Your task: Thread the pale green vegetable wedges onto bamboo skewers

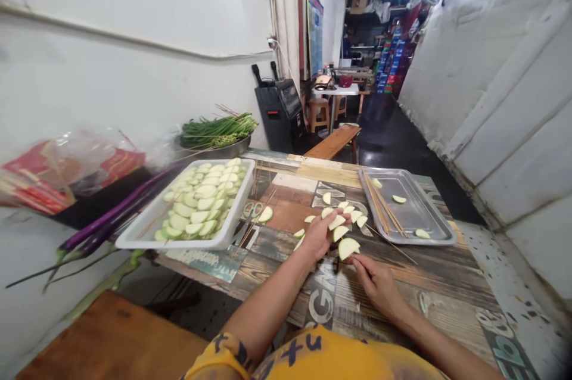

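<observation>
My left hand (319,236) is curled around a few half-round zucchini slices (340,233), pale inside with a green rim. Beside it, my right hand (375,282) pinches at the lower edge of a larger zucchini slice (348,248). Whether a skewer runs through that slice is hidden by the fingers. Loose slices (356,215) lie on the table just past my left hand. To the right, a metal tray (440,228) holds bamboo skewers (382,204) and a few slices. One thin skewer (397,248) lies on the table beside my right hand.
A white tub (227,236) full of zucchini slices stands left on the patterned table (286,276). Scissors (251,213) and skewers lie beside it. Behind are long purple eggplants (107,213), a bowl of greens (218,130) and plastic bags. A black speaker (281,112) and bench (333,142) stand beyond.
</observation>
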`<control>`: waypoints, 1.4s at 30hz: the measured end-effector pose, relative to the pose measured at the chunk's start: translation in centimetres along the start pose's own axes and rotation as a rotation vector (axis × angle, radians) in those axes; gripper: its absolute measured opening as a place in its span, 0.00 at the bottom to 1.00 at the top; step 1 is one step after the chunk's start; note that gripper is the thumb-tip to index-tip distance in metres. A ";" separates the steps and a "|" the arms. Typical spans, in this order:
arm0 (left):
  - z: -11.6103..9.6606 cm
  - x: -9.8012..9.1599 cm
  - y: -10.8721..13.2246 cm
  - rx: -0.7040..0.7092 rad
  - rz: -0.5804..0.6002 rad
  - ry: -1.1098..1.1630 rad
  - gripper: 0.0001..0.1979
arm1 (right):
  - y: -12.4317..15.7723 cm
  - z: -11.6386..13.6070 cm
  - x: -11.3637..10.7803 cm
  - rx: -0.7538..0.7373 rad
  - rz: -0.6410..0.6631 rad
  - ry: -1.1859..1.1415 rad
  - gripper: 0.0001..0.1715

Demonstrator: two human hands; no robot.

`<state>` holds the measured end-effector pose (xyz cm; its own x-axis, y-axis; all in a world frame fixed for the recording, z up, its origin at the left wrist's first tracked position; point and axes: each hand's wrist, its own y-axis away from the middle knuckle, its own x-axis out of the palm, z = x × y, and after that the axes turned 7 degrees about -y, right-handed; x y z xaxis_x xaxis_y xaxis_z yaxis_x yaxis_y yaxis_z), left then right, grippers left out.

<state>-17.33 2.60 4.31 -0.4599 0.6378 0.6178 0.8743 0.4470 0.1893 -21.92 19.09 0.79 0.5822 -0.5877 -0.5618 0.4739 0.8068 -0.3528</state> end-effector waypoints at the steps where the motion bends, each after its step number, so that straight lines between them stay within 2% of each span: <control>1: -0.1 0.0 0.0 0.002 -0.001 0.012 0.18 | 0.0 -0.1 0.1 -0.009 -0.006 0.015 0.16; 10: 0.5 0.1 0.0 0.118 -0.124 -0.024 0.16 | 0.1 -0.2 0.6 -0.135 0.003 0.259 0.18; 12: 0.5 0.1 -0.1 0.115 -0.137 -0.006 0.15 | 0.0 0.2 0.4 -0.120 0.008 0.221 0.18; 15: 0.4 0.0 -0.1 0.104 -0.135 0.021 0.15 | -0.5 1.1 0.1 0.045 0.089 -0.067 0.19; 20: 0.4 -0.1 -0.2 0.106 -0.132 0.029 0.15 | -1.1 1.9 -0.5 0.494 0.237 -0.818 0.21; 23: 0.3 0.0 -0.1 0.107 -0.123 0.030 0.15 | -1.2 1.8 -0.8 0.578 0.270 -1.001 0.20; 26: 0.4 0.0 0.0 0.120 -0.112 0.026 0.15 | -1.1 1.6 -1.0 0.485 0.263 -0.779 0.19; 31: 0.7 0.0 -0.2 0.122 -0.126 0.018 0.15 | -0.5 0.8 -0.8 0.028 0.127 -0.024 0.19; 34: 0.9 -0.1 -0.4 0.131 -0.136 0.022 0.16 | -0.3 0.8 -0.7 -0.022 0.125 0.090 0.20; 37: 0.9 -0.2 -0.6 0.113 -0.141 0.039 0.17 | -0.5 1.6 -0.9 0.103 0.146 -0.137 0.19; 40: 0.8 -0.3 -0.7 0.082 -0.138 0.076 0.18 | -0.9 2.4 -1.1 0.418 0.230 -0.618 0.20; 42: 0.7 -0.4 -0.9 0.069 -0.138 0.094 0.18 | -1.1 2.6 -1.1 0.569 0.263 -0.863 0.21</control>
<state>-18.05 2.39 3.31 -0.5554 0.5075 0.6588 0.7897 0.5701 0.2266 -21.35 18.70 3.78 0.8762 -0.4236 0.2298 0.3744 0.8986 0.2289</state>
